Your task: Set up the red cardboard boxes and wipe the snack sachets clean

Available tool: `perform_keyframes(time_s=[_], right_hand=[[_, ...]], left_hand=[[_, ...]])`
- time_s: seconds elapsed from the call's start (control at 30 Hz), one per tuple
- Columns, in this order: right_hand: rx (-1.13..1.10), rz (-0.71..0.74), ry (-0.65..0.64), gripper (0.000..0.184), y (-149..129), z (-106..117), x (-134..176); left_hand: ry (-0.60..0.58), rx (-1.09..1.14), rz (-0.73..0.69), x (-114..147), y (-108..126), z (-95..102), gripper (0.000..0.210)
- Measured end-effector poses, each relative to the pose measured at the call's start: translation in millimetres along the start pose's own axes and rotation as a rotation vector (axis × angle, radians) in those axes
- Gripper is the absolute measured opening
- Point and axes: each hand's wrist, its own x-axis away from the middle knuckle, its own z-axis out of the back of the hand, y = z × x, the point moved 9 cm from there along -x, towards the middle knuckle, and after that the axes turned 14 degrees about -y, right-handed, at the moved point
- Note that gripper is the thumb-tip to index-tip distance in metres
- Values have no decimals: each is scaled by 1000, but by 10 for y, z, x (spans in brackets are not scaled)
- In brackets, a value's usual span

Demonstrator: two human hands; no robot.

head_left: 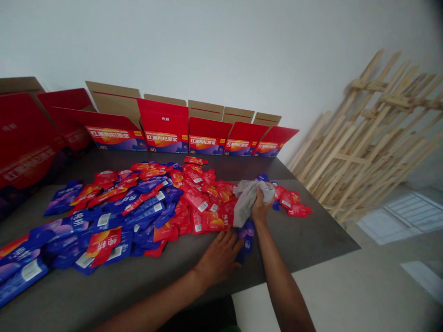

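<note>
My right hand (261, 205) is closed round a crumpled grey cloth (245, 198), which hangs over the right end of the pile of pouches. Palm down, my left hand (220, 256) rests low over the table with its fingers loosely spread. Its fingertips reach the edge of a blue pouch (247, 240) lying beneath the cloth; part of that pouch is hidden. Just beyond the left hand lies a red pouch (215, 221), among many red and blue ones. To the right of the cloth is a small group of red pouches (293, 203), with some blue showing.
Several red cartons (166, 131) with raised flaps line the back of the dark table (294, 249). A larger red carton (27, 143) stands at far left. Wooden slatted frames (367, 138) lean on the wall past the table's right edge. Blue pouches (104, 221) fill the left side.
</note>
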Motion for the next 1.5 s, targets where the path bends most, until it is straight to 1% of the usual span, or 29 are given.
perform_keyframes(time_s=[0.03, 0.13, 0.2, 0.3, 0.4, 0.43, 0.5, 0.6, 0.73, 0.83, 0.9, 0.97, 1.03, 1.1, 1.3, 1.43, 1.5], right_hand=[[6, -2, -4, 40, 9, -5, -1], [19, 1, -18, 41, 23, -25, 1], [24, 8, -33, 40, 24, -45, 3], [24, 21, -56, 38, 17, -65, -2], [25, 26, -41, 36, 12, -27, -25], [25, 26, -25, 36, 13, 2, -37], [22, 23, 16, 35, 22, 72, -63], [8, 17, 80, 36, 54, 181, -101], [-4, 13, 126, 38, 106, 273, -134], [-21, 14, 138, 39, 145, 292, -139], [-36, 13, 136, 39, 165, 284, -134], [-48, 11, 129, 39, 175, 264, -125], [-57, 12, 121, 38, 174, 243, -114], [-63, 13, 112, 38, 164, 222, -106], [-78, -4, 87, 37, 151, 168, -91], [-81, -10, 75, 38, 161, 146, -79], [-81, -9, 68, 39, 171, 136, -79]], left_hand=[[4, -13, -24, 38, 36, 15, 60], [-21, -53, -90, 84, 92, 35, 30], [-43, -51, -136, 60, 85, 52, 23], [-41, -25, -249, -12, 75, 92, 22], [-18, -13, -411, -69, 122, 105, 30], [-21, -4, -446, -87, 130, 96, 35], [-44, 32, -461, -130, 119, 73, 44], [-85, 79, -415, -175, 89, 69, 54], [-128, 50, -404, -133, 163, 103, 57], [-180, 63, -475, -43, 265, 87, 58], [-205, 108, -527, 20, 289, 64, 63], [-222, 162, -536, 61, 243, 30, 73], [-245, 216, -505, 85, 149, -16, 85], [-265, 262, -486, 120, 71, -53, 91], [-265, 243, -493, 278, -15, -113, 90], [-236, 211, -523, 399, -65, -83, 97], [-234, 163, -520, 458, -80, -62, 97]])
